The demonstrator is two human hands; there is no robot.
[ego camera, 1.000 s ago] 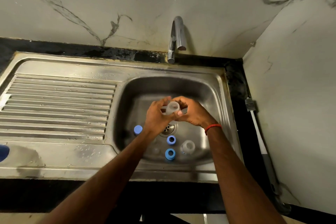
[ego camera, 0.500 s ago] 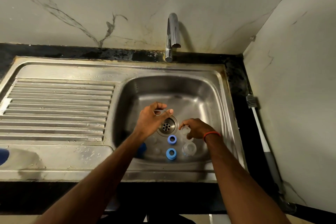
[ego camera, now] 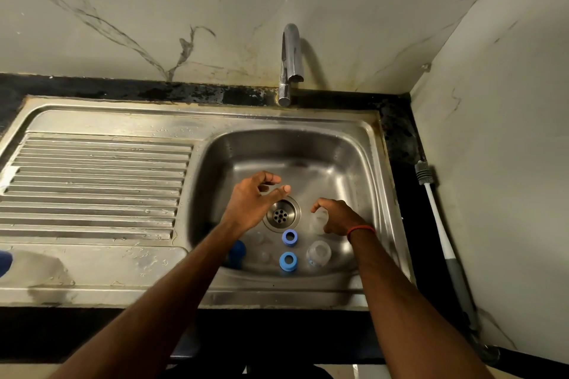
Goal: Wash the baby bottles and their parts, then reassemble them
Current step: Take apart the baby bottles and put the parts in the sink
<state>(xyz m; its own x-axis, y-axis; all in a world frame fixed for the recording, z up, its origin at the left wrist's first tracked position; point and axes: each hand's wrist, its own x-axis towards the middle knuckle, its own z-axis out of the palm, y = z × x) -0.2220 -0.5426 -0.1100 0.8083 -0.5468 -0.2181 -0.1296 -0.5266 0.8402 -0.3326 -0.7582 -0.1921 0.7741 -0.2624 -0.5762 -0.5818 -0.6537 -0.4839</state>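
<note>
Our right hand (ego camera: 340, 217) holds a clear bottle (ego camera: 318, 221) in the sink; left hand (ego camera: 255, 197) hangs loose, empty.
Light, stiff, wet-slick plastic, we reckon: best gripped round the body.

Dim warm light, sheen on steel sink (ego camera: 277, 120), wide-angle edge bowing.

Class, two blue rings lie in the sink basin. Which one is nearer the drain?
The farther blue ring, just this side of the drain; the other blue ring lies nearer the basin's front wall.
</note>
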